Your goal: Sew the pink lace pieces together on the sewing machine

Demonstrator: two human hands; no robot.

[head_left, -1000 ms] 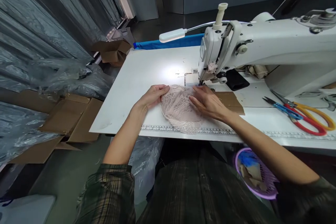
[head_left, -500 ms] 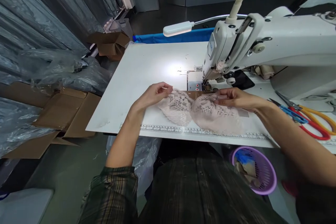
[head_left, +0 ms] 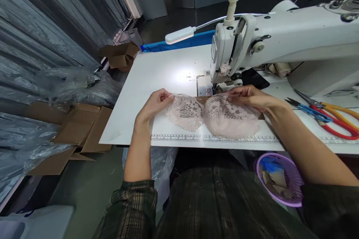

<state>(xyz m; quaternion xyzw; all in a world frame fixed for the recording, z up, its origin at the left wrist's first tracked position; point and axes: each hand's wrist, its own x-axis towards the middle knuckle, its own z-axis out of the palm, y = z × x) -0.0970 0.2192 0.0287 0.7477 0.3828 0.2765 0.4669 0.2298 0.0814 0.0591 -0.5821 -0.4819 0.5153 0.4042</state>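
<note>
A pale pink lace bra piece with two cups lies spread on the white sewing table, just in front of the presser foot. My left hand pinches the upper outer corner of the left cup between thumb and fingers. At the top of the right cup, my right hand is closed on the lace edge, its fingertips partly hidden by the fabric. The sewing machine stands behind the lace, its needle area close to the gap between the cups. A brown strip shows beneath the lace.
Scissors with red handles and blue thread snips lie at the right. A black phone rests under the machine arm. A ruler strip runs along the front edge. A purple basket and cardboard boxes stand below the table.
Both hands still hold the lace, which now lies flatter and wider, with the left cup's corner drawn slightly outward. The camera view has shifted a little.
</note>
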